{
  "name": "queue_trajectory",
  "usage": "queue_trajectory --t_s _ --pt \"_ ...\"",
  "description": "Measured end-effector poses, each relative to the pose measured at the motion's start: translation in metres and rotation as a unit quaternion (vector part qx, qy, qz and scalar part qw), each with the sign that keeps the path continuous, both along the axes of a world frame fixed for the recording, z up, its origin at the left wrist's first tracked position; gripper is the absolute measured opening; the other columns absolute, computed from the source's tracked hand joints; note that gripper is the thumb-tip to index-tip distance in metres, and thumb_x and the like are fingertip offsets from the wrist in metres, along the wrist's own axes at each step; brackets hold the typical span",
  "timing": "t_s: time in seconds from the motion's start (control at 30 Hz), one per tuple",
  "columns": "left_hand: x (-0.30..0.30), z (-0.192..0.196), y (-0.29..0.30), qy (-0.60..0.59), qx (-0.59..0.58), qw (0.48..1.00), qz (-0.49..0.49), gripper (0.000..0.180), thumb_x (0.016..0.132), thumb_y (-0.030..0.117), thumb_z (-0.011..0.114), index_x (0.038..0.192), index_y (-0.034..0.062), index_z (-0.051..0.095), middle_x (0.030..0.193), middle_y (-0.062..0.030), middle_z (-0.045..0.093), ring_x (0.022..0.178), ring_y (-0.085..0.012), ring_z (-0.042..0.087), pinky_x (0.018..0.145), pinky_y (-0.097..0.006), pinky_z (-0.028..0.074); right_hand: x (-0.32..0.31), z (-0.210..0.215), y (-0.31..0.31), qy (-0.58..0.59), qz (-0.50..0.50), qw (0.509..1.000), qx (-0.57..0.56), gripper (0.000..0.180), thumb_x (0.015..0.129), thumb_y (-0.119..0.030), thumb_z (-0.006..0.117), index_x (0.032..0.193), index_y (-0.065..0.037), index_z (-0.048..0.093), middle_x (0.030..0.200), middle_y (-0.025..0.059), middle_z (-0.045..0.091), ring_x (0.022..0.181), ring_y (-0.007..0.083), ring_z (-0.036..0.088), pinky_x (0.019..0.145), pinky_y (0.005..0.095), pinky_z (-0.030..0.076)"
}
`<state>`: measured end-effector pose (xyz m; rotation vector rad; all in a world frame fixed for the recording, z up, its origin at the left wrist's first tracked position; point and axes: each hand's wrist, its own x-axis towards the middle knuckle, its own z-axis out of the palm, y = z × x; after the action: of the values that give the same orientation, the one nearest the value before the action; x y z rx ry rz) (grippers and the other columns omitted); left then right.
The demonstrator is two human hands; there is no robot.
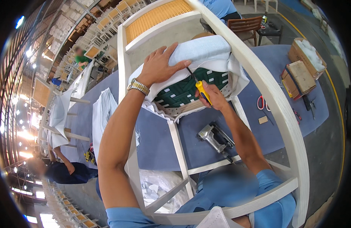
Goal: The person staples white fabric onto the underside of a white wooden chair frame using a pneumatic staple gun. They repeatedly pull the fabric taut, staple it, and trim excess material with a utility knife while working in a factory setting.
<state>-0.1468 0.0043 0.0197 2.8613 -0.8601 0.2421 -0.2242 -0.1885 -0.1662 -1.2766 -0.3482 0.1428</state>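
Note:
A white wooden chair frame (272, 85) lies upturned in front of me, with its woven cane back panel (156, 22) at the far end. Dark green webbing (179, 93) spans the underside of its seat, and pale fabric (204, 49) is wrapped around the seat's edge. My left hand (160, 65) rests open on that fabric, its thumb stretched toward the webbing. In my right hand (216, 97) is a yellow and black screwdriver (202, 91). Its thin shaft points up and left to the fabric's edge beside my left thumb; I cannot tell whether the tip is under the fabric.
A pneumatic staple gun (214, 138) lies on the blue-covered table (156, 146) below the seat. Folded white cloth (105, 110) is at left. Red-handled scissors (261, 102) and cardboard boxes (299, 79) sit at right. Other people work at left and at the far side.

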Motion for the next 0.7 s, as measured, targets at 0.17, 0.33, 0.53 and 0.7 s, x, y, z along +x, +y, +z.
queue_trajectory --t_s 0.17,0.33,0.53,0.7 --pt "-0.020 0.018 -0.002 -0.099 -0.098 0.976 -0.166 0.064 0.082 0.046 0.077 0.135 0.0163 0.060 0.131 -0.0218 0.061 0.125 -0.0372 0.055 0.109 -0.043 0.040 -0.015 0.013 -0.004 -0.045 -0.046 0.997 -0.036 0.048 0.103 -0.042 0.046 0.085 -0.001 0.061 0.057 0.0008 0.050 0.046 0.0069 0.044 0.044 0.0247 0.035" --pt "-0.094 0.036 -0.052 0.157 -0.034 0.919 -0.359 0.009 0.085 0.020 0.073 0.087 0.0110 0.075 0.080 -0.0059 0.073 0.083 -0.0291 0.067 0.097 -0.042 0.048 -0.094 -0.031 -0.034 -0.088 -0.210 0.968 -0.107 0.028 0.099 -0.024 0.054 0.085 -0.001 0.062 0.061 0.0009 0.054 0.053 0.0069 0.049 0.050 0.0255 0.039" --pt "-0.134 0.013 -0.069 0.196 0.073 0.900 -0.383 0.009 0.080 0.016 0.073 0.079 0.0086 0.069 0.073 -0.0114 0.068 0.075 -0.0336 0.067 0.071 -0.045 0.053 -0.158 -0.123 -0.077 0.271 -0.384 0.880 -0.073 0.033 0.096 -0.031 0.062 0.101 0.001 0.062 0.071 0.0068 0.060 0.063 0.0154 0.059 0.059 0.0311 0.048" --pt "-0.184 -0.020 -0.115 0.280 0.142 0.817 -0.483 0.028 0.086 0.033 0.069 0.097 0.0078 0.070 0.083 -0.0164 0.070 0.079 -0.0370 0.068 0.068 -0.046 0.053 -0.134 -0.208 -0.139 0.169 -0.625 0.697 -0.309 0.036 0.092 -0.017 0.064 0.120 0.005 0.060 0.109 0.0217 0.065 0.101 0.0358 0.064 0.091 0.0416 0.049"
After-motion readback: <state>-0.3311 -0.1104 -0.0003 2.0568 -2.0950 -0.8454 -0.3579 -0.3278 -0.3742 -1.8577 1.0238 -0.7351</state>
